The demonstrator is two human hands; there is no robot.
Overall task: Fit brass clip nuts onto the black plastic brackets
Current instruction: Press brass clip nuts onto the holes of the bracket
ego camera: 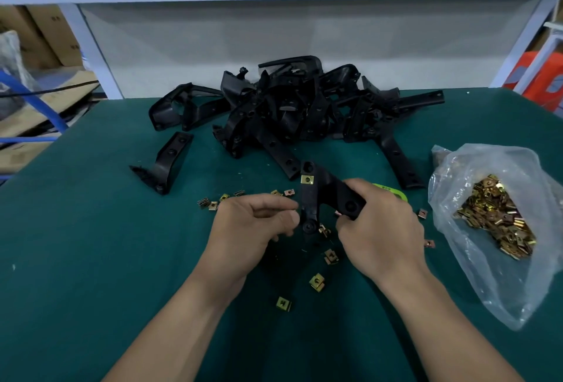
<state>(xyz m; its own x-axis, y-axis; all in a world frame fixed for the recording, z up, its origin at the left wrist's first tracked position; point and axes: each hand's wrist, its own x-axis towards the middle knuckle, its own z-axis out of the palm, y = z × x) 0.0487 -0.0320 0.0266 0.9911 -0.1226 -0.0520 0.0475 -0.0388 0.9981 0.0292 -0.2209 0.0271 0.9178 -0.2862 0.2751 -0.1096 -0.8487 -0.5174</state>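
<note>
on a green-matted workbench [91, 244] backed by a grey panel, a black plastic bracket [323, 195] is held at centre between two bare hands. the right hand [380, 229] grips the bracket's right arm, fingers curled round it; the left hand [253, 229] pinches its lower stem. one brass clip nut [307, 179] sits clipped near the bracket's top. loose clip nuts [316, 281] lie scattered around the hands, a pile of brackets [289, 107] behind, a clear plastic bag [487, 275] of clip nuts at right.
</note>
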